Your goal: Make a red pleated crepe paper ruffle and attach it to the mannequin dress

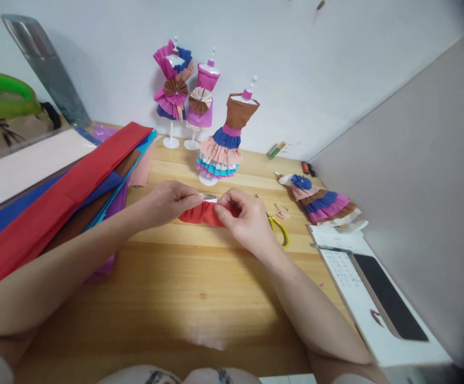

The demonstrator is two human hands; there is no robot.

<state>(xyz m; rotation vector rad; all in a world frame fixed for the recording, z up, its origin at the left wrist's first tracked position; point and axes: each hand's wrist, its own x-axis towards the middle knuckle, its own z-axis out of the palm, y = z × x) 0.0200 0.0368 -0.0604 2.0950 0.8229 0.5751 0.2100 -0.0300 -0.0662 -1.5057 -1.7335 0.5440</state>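
Between my hands a short strip of red crepe paper [203, 213] is bunched into gathers, just above the wooden table. My left hand [172, 201] pinches its left end, thumb and fingers pressed together. At the right end my right hand [246, 216] is closed on the same strip, thumb in front. Something small and pale [209, 197] shows behind the strip; I cannot make out what it is. Yellow-handled scissors [279, 230] lie right beside my right hand, their blades partly hidden by it.
Three small dress forms in paper dresses [226, 133] stand at the wall. Another dressed form [322, 200] lies at the right, above a booklet [338, 269] with a pen and a phone [390, 298]. Folded crepe paper [68, 194] is piled left, near a grey bottle [48, 66].
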